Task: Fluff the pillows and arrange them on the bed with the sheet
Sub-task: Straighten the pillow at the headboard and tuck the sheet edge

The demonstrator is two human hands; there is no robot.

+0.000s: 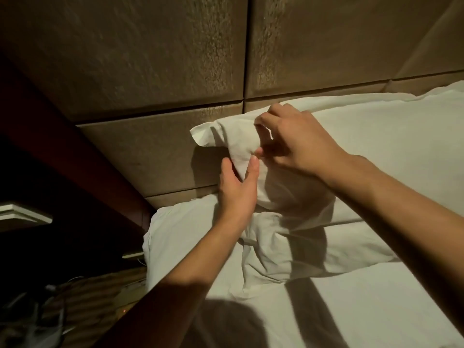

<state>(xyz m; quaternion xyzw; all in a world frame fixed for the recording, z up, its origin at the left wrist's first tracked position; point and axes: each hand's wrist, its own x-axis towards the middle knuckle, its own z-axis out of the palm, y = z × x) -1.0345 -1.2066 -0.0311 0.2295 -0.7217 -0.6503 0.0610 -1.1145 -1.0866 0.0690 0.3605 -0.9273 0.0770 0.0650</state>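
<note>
A white pillow (pixel 391 151) leans upright against the padded headboard, its left corner sticking out at the top. My left hand (pixel 237 185) grips the pillow's left end between thumb and fingers. My right hand (pixel 298 139) pinches the pillowcase fabric near that same corner, fingers curled. Below it a second white pillow (pixel 190 229) lies flat on the bed, creased in the middle. A white sheet (pixel 376 305) covers the mattress in front.
The brown padded headboard (pixel 155 151) rises right behind the pillows. A dark wooden post (pixel 82 146) borders it on the left. Beside the bed lie a dim nightstand edge (pixel 25 214) and striped carpet (pixel 95 305) with cables.
</note>
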